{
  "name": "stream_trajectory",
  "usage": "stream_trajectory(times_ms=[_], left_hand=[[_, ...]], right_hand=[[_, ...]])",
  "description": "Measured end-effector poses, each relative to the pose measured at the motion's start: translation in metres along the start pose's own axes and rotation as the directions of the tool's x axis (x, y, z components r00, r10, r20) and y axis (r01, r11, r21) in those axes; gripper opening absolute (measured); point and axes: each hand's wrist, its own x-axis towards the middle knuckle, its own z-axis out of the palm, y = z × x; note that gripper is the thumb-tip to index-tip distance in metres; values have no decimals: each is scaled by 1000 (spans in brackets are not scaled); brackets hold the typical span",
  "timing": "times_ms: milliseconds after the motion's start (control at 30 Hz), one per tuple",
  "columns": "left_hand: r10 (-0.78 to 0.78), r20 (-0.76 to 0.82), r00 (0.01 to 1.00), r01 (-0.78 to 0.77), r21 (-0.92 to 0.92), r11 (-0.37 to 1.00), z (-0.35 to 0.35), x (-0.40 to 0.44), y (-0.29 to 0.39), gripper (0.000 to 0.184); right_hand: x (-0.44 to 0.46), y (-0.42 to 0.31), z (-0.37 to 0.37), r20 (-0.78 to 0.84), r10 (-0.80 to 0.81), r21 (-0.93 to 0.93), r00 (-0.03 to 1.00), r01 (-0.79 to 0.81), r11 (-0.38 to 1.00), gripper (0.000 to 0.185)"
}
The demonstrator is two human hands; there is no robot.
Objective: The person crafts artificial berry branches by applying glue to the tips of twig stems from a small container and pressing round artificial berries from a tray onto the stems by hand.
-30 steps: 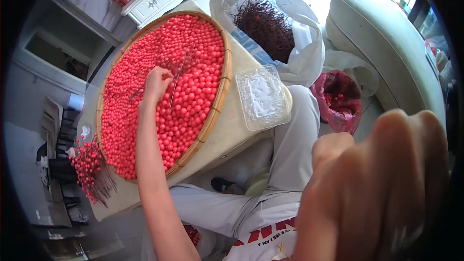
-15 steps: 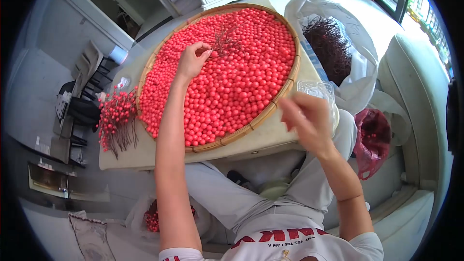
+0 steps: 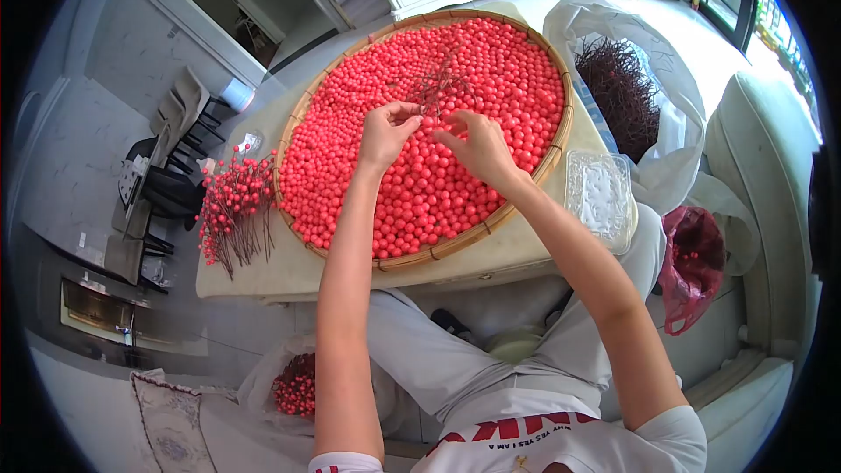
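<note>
Red artificial berries (image 3: 412, 193) fill a wide round woven bamboo tray (image 3: 565, 127) on the table. Over its middle, my left hand (image 3: 390, 135) has thumb and forefinger pinched together; what sits between the tips is too small to name. Just right of it, my right hand (image 3: 484, 149) reaches in above the berries, its fingers curved and its thumb apart from them. Thin brown twigs (image 3: 441, 86) lie on the berries just beyond my fingertips. Left of the tray, a bunch of red berry stems (image 3: 236, 201) rests on the table.
A clear plastic box (image 3: 599, 197) sits at the table's right corner. Beyond it stands a white bag (image 3: 679, 123) of dark bare twigs (image 3: 618, 96). A red plastic bag (image 3: 692, 267) is by the sofa (image 3: 762, 166). More berries (image 3: 296, 385) fill a bag at lower left.
My right hand has swung from beside the tray's right rim to the middle, close to my left hand. The whole view has shifted slightly.
</note>
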Motion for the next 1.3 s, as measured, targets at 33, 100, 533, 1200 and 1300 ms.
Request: stream_trajectory(times_ms=[33,100,533,1200,1300], left_hand=[[1,9,1000,-1,-4,1000,2,-2,0,16],[7,25,1000,-7,-7,1000,6,-3,0,18],[115,-81,990,-82,335,939,-6,-29,28,15],[-184,125,975,206,-813,545,72,-97,67,24],[-234,103,967,210,-844,493,98,-102,71,25]], right_hand=[[2,0,2,-19,-13,37,1000,14,999,28],[5,-1,5,-60,-42,111,997,49,993,26],[17,-26,-17,-419,-251,-34,873,261,965,18],[-102,-20,-70,-267,166,549,949,8,836,14],[-128,-29,-71,-119,183,396,976,-122,910,8]])
